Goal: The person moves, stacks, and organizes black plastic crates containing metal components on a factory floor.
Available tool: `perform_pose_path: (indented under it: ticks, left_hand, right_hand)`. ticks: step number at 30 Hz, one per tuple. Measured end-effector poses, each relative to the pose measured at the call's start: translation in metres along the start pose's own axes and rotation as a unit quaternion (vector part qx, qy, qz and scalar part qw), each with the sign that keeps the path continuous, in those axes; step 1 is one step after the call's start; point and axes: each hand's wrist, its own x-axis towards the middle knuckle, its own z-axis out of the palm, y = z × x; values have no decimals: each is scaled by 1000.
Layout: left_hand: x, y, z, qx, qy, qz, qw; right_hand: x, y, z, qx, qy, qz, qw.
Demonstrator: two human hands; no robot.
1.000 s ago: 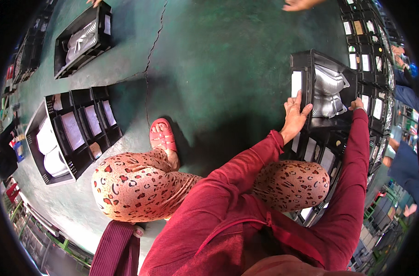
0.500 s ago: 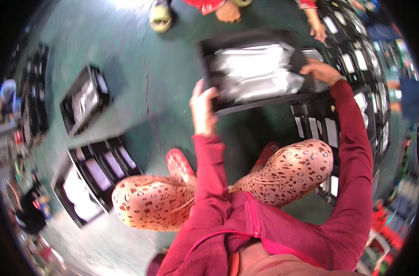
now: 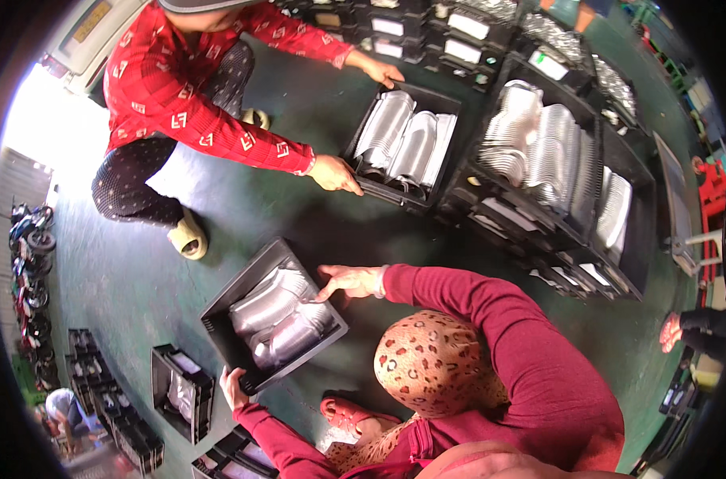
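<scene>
I hold a black plastic crate (image 3: pixel 219 331) between my hands, tilted, left of the middle of the view. Several curved, silvery ribbed pieces lie stacked inside it (image 3: pixel 287 307). My left hand (image 3: pixel 234 389) grips the near left corner, its fingers partly hidden by the crate wall. On the far right side, my right hand (image 3: pixel 351 281) has hold of the rim, with fingers reaching over it. Beyond, a co-worker in a red patterned top has both hands on another black crate (image 3: pixel 403 195) of similar silvery pieces.
Stacked black crates (image 3: pixel 514 203) of silvery pieces stand at the right, with more stacks (image 3: pixel 395 28) along the back. A smaller crate (image 3: pixel 181 391) sits on the green floor at lower left, near a row of crates (image 3: pixel 112 399). Motorbikes (image 3: pixel 32 271) line the far left.
My crate has moved leftward, away from the stacks on the right, still in both hands. The view has turned, and the co-worker now shows holding another crate.
</scene>
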Motion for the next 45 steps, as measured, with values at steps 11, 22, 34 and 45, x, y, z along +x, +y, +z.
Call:
perform_pose_path:
  ticks: [11,22,34,45]
  left_hand:
    - [-25,82,193,203,-4,26,979]
    - [-33,118,220,178,1,149,973]
    - [22,45,291,392,67,141,907]
    - [118,72,24,623,-220,167,731]
  right_hand:
    - [21,56,68,222,75,-116,965]
    - [2,52,48,-91,57,-331,937]
    - [37,117,47,-139,246,-258,924]
    - [74,-4,-53,-187,-77,-99,974]
